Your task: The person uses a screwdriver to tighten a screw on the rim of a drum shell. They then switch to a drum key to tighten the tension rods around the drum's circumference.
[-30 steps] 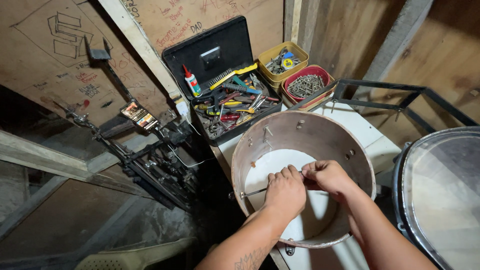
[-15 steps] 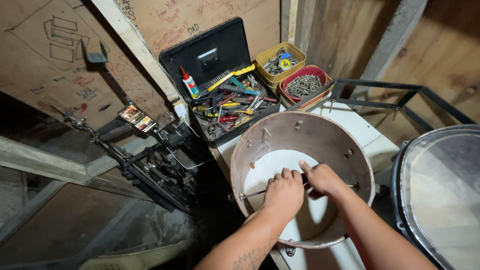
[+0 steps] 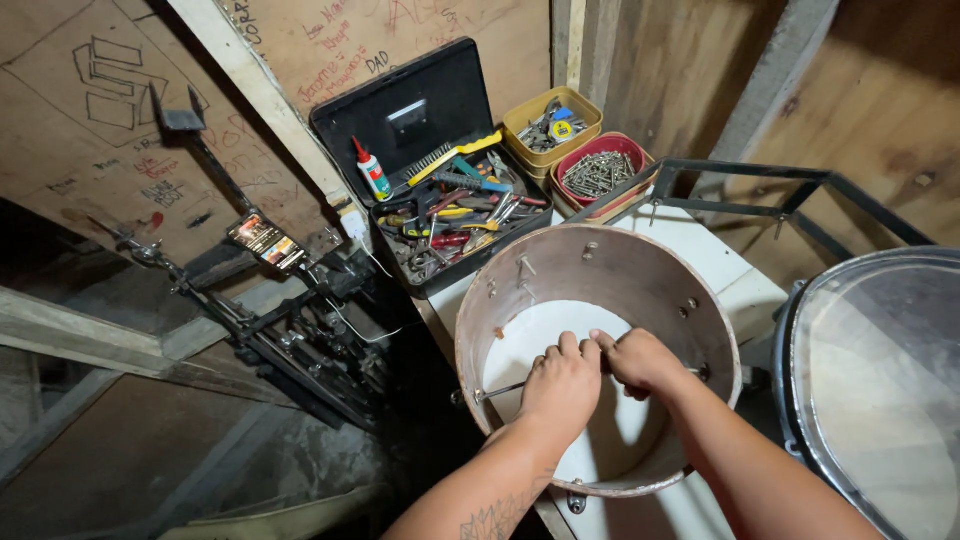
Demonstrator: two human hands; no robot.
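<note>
Drum shell (image 3: 640, 275) — brown, open-topped, with bolts poking through its wall — stands on a white table (image 3: 735, 275), and both hands are down inside it over the white drumhead (image 3: 540, 340) at its bottom. A thin metal rod (image 3: 497, 391) spans the shell from wall to wall; the left hand (image 3: 562, 385) curls over it with fingers closed, and the right hand (image 3: 640, 360) sits knuckle to knuckle beside it, also closed, apparently on the same rod, though the grip itself is hidden beneath the knuckles. Behind the shell lies an open black toolbox (image 3: 440, 200) crammed with pliers and screwdrivers, then a yellow tub (image 3: 552, 125) and a red tub (image 3: 602, 172) of hardware. A second drum (image 3: 880, 380) with a clear head crowds the right edge — black drum stands (image 3: 290, 330) lean at left.
</note>
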